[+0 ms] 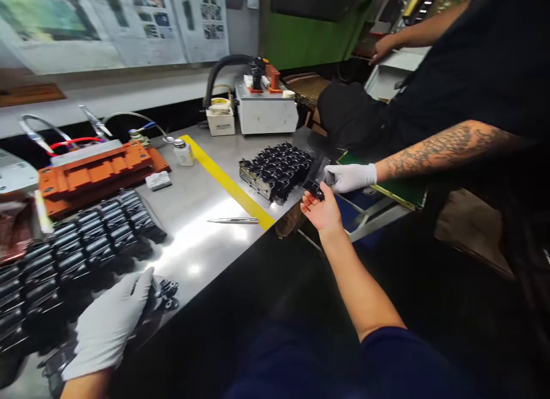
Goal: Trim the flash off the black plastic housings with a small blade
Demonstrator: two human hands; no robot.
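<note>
- Right hand (325, 212): grasps black part (313, 187) at right end of surface's (206, 187) near edge; co-worker's hand (349, 178) adjacent.
- Left hand (112, 314): grasps small part (168, 293) over same edge.
- Silver tool (232, 220): near that edge.

Hard glare on steel bench (223, 241), area below near-black; wall posters (161, 26) blurred, wide-angle stretch at edges, dark shirt (476, 61) loses detail

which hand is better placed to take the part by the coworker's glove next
Likely the right hand: it touches that black part, while the left hand is farther off, at other parts.
</note>
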